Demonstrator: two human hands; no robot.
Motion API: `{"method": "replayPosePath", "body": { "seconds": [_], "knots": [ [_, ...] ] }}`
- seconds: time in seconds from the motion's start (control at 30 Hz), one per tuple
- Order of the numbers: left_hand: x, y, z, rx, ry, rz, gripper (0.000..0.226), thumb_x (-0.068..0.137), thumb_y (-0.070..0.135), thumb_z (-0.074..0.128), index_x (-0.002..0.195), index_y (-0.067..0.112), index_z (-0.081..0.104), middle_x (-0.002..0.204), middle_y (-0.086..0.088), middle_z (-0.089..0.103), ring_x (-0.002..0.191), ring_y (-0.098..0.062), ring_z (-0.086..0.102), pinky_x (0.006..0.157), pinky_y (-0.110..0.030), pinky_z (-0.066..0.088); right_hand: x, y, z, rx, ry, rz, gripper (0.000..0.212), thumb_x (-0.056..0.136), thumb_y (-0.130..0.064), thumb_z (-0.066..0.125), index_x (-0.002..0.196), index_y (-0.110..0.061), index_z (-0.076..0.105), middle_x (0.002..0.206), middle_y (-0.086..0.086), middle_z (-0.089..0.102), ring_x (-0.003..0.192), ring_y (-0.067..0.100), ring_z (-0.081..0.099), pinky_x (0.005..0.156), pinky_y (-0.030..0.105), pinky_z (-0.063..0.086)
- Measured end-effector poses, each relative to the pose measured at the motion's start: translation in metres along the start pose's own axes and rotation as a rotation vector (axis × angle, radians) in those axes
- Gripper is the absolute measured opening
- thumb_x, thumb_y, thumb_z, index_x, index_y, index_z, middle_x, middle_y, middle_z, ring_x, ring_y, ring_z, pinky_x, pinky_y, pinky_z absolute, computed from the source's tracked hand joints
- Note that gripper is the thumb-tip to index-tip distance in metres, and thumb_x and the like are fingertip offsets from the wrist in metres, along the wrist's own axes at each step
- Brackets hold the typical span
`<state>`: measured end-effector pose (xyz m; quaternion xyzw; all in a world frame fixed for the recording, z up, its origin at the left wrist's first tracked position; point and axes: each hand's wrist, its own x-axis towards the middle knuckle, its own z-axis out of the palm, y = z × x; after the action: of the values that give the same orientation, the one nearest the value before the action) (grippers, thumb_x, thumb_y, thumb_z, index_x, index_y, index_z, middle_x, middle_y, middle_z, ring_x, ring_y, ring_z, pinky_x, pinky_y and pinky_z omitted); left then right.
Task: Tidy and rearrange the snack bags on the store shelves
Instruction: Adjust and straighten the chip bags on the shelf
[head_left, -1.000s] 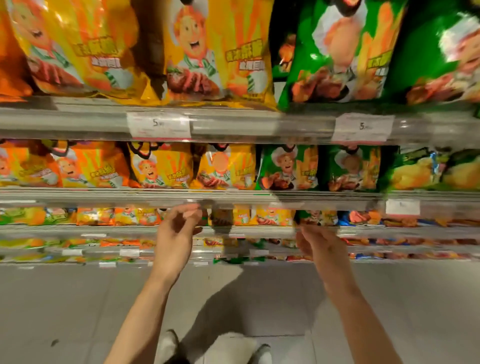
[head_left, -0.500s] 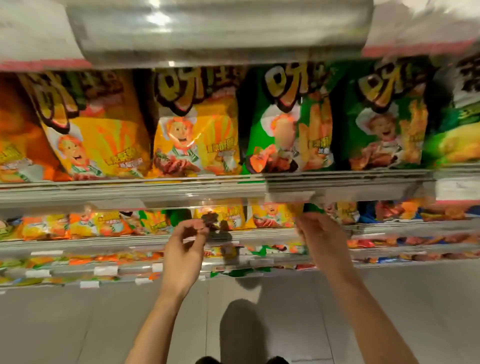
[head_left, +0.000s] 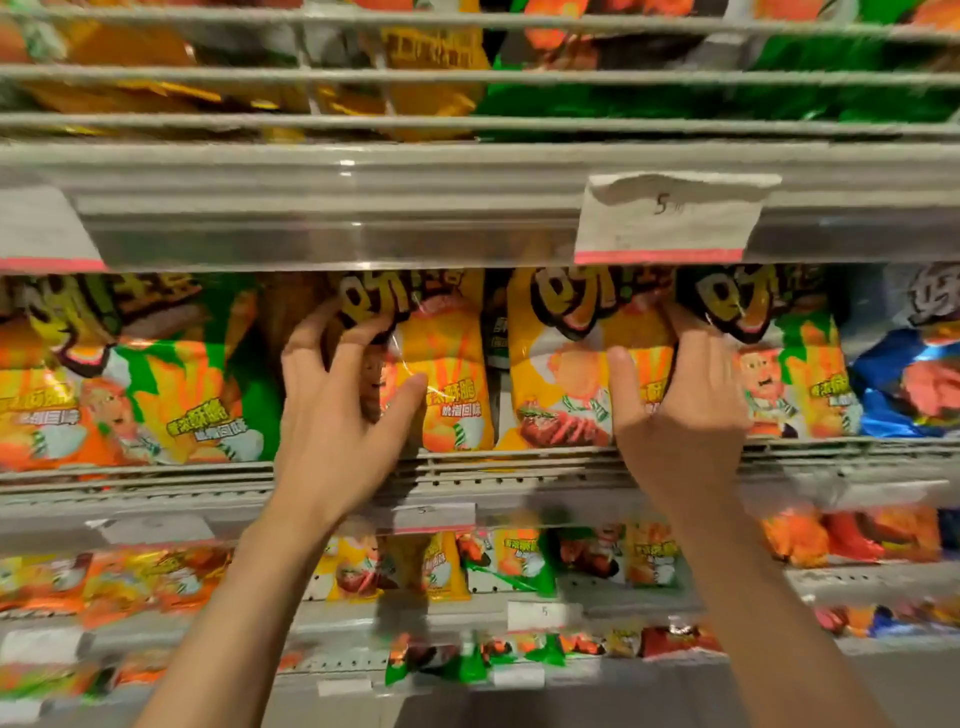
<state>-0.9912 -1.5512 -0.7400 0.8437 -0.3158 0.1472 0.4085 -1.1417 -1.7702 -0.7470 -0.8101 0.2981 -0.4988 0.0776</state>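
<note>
Left grip (head_left: 337, 395) curled round one yellow bag (head_left: 447, 384); right grip (head_left: 680, 410) pinched its neighbour (head_left: 561, 374); best to square both upright, fronts flush with the shelf edge (head_left: 467, 470).

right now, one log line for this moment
stage: straightening | left hand: grips left yellow bag | right hand: grips right yellow bag | shelf: middle

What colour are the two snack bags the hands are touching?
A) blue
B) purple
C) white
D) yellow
D: the left hand has its fingers on one yellow snack bag, and the right hand grips the edge of the other yellow snack bag right beside it on the same shelf; a blue bag sits farther right, untouched.
</note>
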Motion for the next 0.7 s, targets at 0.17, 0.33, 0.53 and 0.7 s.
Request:
{"method": "replayPosePath", "body": {
  "seconds": [0.17,0.33,0.53,0.7],
  "knots": [
    [-0.001,-0.004,0.006,0.067,0.062,0.057,0.063,0.087,0.062,0.051,0.144,0.037,0.044,0.157,0.002,0.023,0.148,-0.022,0.023,0.104,-0.047,0.040,-0.004,0.002,0.011,0.009,-0.017,0.007,0.049,0.102,-0.051,0.042,0.114,-0.004,0.050,0.101,0.010,0.050,0.097,0.032,0.053,0.072,0.033,0.030],
    [-0.003,-0.010,0.011,0.091,0.115,0.097,0.064,0.087,0.064,0.048,0.145,0.037,0.043,0.158,0.003,0.022,0.148,-0.022,0.025,0.103,-0.047,0.042,-0.007,0.008,0.012,-0.004,-0.010,-0.026,0.048,0.103,-0.053,0.039,0.119,-0.009,0.048,0.107,0.008,0.049,0.100,0.031,0.052,0.074,0.036,0.031],
    [-0.003,-0.009,0.007,0.063,0.069,0.042,0.060,0.091,0.065,0.056,0.145,0.045,0.039,0.161,0.008,0.015,0.141,-0.027,0.041,0.102,-0.048,0.046,-0.005,0.004,0.007,0.013,-0.087,0.011,0.048,0.101,-0.056,0.040,0.119,-0.012,0.044,0.107,0.002,0.043,0.091,0.022,0.044,0.072,0.036,0.028],
    [-0.001,-0.004,0.000,-0.015,0.027,-0.036,0.068,0.093,0.056,0.062,0.151,0.034,0.033,0.160,-0.001,0.020,0.130,-0.033,0.051,0.094,-0.037,0.041,-0.001,0.003,-0.003,0.103,-0.210,0.059,0.051,0.100,-0.057,0.044,0.127,-0.015,0.040,0.110,0.003,0.055,0.084,0.026,0.052,0.067,0.038,0.036]
  ]
}}
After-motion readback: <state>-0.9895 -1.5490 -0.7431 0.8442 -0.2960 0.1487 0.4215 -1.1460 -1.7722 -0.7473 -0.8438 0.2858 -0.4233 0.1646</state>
